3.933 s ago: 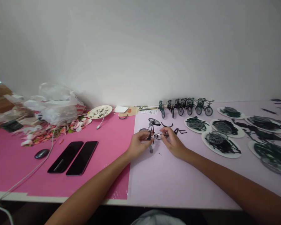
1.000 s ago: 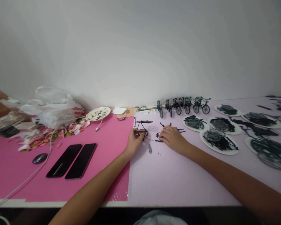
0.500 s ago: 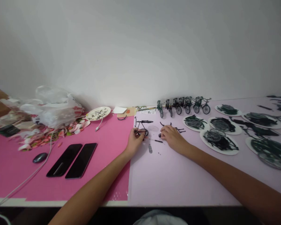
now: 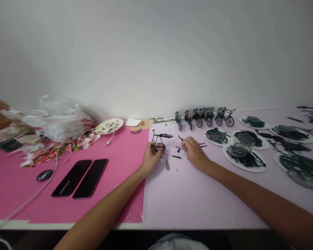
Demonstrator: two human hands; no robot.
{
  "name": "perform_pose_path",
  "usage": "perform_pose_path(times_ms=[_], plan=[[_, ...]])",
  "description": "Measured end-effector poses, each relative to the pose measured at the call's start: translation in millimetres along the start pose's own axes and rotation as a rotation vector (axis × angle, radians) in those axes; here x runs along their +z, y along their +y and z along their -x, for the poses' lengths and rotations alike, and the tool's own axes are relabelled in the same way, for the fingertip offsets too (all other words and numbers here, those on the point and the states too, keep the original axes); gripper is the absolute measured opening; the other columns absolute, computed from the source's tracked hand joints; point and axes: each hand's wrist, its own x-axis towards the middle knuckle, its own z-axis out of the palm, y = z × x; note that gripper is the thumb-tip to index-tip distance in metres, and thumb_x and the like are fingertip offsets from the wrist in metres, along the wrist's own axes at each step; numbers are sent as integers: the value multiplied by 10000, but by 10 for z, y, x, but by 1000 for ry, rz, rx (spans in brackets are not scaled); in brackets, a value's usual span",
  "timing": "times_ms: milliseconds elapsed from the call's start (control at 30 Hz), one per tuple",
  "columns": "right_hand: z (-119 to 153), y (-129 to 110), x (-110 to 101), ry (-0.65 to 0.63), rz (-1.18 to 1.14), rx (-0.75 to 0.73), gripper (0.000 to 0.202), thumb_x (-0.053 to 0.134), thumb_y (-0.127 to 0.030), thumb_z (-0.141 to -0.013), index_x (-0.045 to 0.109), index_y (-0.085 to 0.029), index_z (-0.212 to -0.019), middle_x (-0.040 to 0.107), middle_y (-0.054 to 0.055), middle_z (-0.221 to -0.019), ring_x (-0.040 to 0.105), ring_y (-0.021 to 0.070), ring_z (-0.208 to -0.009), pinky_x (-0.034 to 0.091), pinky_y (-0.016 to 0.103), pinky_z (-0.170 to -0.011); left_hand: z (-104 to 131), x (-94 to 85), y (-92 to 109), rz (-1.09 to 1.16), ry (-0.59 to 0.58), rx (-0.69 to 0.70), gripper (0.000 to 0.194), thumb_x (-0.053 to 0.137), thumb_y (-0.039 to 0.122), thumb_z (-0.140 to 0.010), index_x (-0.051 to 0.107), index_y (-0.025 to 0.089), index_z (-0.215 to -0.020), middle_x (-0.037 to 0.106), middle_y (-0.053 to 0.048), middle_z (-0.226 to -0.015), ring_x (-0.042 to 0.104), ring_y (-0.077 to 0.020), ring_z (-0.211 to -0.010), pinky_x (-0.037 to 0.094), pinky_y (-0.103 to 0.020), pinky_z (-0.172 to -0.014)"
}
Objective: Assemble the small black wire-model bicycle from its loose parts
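Observation:
My left hand (image 4: 151, 157) grips a partly built miniature bicycle (image 4: 159, 141), black and thin-framed, above the seam between the pink and lilac surfaces. Its fingers close round the lower part of the frame. To the right, my right hand (image 4: 194, 152) has its fingers curled together just over the lilac surface; what they hold, if anything, is hidden. Small black parts (image 4: 178, 149) lie by its fingertips. A thin screwdriver-like tool (image 4: 176, 157) and a flat grey slotted piece (image 4: 167, 165) rest between the hands.
Several finished miniature bicycles (image 4: 208, 117) stand along the wall. White plates (image 4: 252, 169) heaped with dark bicycle parts fill the right. At left lie two phones (image 4: 90, 178), a mouse (image 4: 44, 175), a white cable (image 4: 56, 158), petals (image 4: 31, 163), plastic bags (image 4: 59, 119) and another plate (image 4: 101, 131).
My right hand has shifted slightly right and up, with fingers more curled, uncovering a small black part on the surface. The miniature bicycle in my left hand has tilted and turned slightly.

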Motion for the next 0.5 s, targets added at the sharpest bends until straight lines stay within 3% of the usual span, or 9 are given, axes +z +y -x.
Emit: perform_pose_path(times_ms=[500], plan=[[59, -229, 20, -11, -350, 13, 180, 438, -206, -1056, 474, -245, -884, 542, 47, -908, 540, 239, -903, 465, 390, -835, 195, 84, 192, -281, -145, 155, 193, 648, 244, -960, 463, 219, -1010, 685, -50, -1100, 751, -146, -830, 512, -254, -660]])
